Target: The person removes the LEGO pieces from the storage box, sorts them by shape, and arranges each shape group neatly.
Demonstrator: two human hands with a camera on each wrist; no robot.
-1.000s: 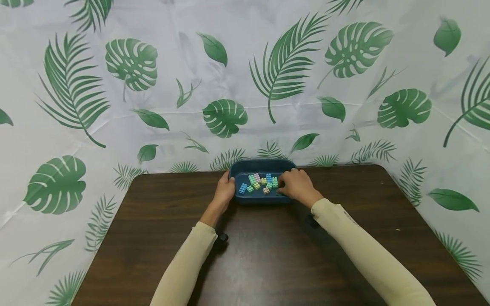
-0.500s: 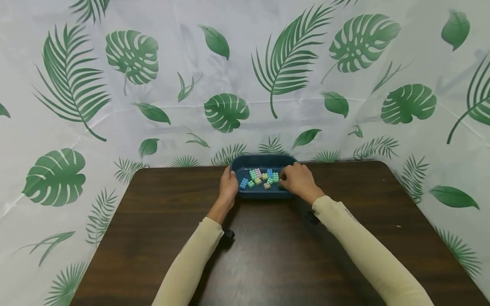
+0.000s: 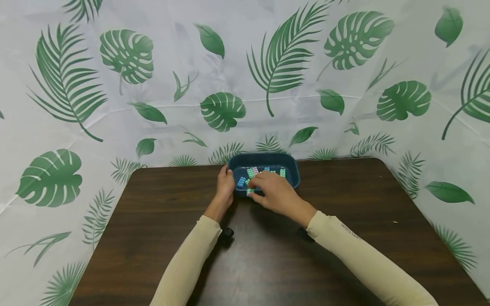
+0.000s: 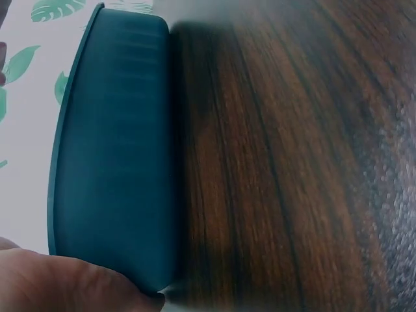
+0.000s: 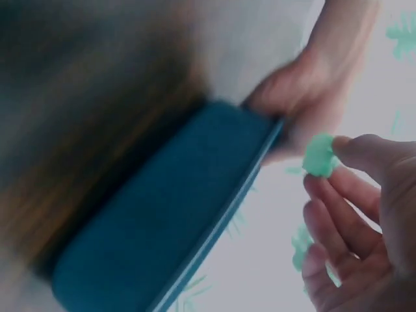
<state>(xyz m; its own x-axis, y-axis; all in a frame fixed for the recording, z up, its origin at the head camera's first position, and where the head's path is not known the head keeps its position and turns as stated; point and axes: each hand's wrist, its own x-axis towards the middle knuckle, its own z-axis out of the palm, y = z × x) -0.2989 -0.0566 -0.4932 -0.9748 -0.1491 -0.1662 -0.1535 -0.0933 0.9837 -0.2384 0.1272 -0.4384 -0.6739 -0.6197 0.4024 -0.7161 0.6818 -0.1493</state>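
Observation:
A dark blue oval-cornered tray (image 3: 264,159) stands at the far side of the table with several studded toy bricks in it. My left hand (image 3: 225,187) grips the tray's left end, the thumb at the rim; part of that hand (image 4: 65,283) shows at the tray's corner in the left wrist view. Over the tray's near rim, my right hand (image 3: 277,193) pinches a light green toy brick (image 5: 319,156) between thumb and fingertips. A blue brick (image 3: 241,182) lies near the tray's left end and a green brick (image 3: 282,173) near its right. The right hand hides some of the others.
The dark wood-grain table (image 3: 252,255) spreads out in front of the tray. Close behind it hangs a white cloth (image 3: 172,140) printed with green leaves. A tiny pale scrap (image 3: 395,222) lies on the table at the right.
My right hand has moved left from the tray's right end to above its near left part, and a light green brick now shows in its fingers. The left hand keeps its hold on the tray.

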